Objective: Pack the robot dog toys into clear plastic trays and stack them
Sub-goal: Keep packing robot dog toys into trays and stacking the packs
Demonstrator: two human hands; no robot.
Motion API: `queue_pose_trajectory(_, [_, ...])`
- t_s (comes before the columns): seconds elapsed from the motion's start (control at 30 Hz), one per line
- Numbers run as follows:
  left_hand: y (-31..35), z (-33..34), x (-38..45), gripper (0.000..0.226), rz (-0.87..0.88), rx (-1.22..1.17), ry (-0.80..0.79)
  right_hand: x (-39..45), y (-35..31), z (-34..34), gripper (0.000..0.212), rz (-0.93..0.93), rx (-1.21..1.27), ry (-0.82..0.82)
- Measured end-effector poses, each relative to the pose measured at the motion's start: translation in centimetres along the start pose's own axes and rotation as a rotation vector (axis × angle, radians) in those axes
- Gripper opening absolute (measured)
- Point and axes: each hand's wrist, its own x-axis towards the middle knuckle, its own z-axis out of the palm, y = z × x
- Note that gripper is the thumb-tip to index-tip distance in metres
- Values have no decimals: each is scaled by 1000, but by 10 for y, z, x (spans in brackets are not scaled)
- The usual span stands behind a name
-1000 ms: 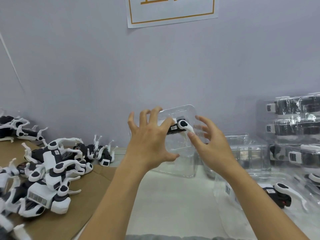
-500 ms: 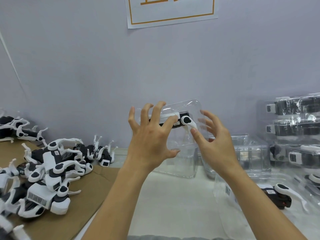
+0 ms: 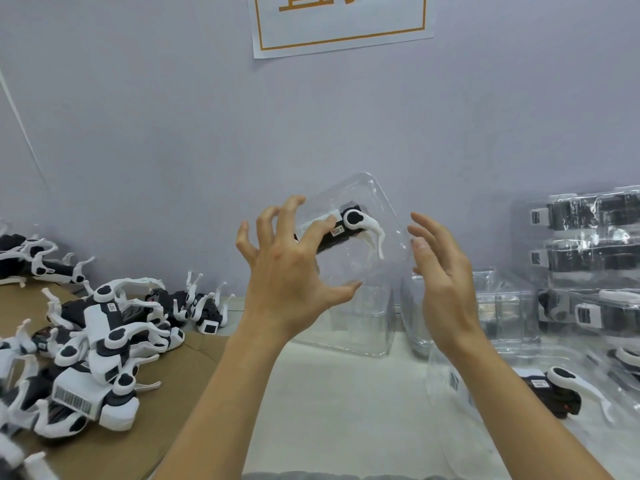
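Against a lilac wall, packed trays point(image 3: 588, 268) stand stacked at right, while many loose toys point(image 3: 100, 344) wait at left. The left hand point(image 3: 291, 278) grips a raised tray point(image 3: 360, 237) holding one toy point(image 3: 343, 230); the right hand point(image 3: 443, 275) steadies it, fingers loosely spread.

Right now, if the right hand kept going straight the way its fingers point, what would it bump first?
Probably the clear tray with the robot dog toy inside, held up by the left hand. The right hand has its fingertips at the tray's right edge, though depth is hard to judge.
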Motion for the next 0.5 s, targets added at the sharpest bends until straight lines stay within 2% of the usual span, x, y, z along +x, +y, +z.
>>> queue_pose_trajectory(0.2, [-3, -9, 3, 82, -314, -387, 16, 1, 2, 0, 34, 137, 48, 75])
queue_pose_trajectory(0.37, [-7, -19, 8, 59, -552, -883, 29, 2, 5, 3, 30, 219, 37, 58])
queue_pose_trajectory(0.5, [-7, -23, 10, 48, -665, -1260, 4, -3, 3, 14, 25, 171, 49, 16])
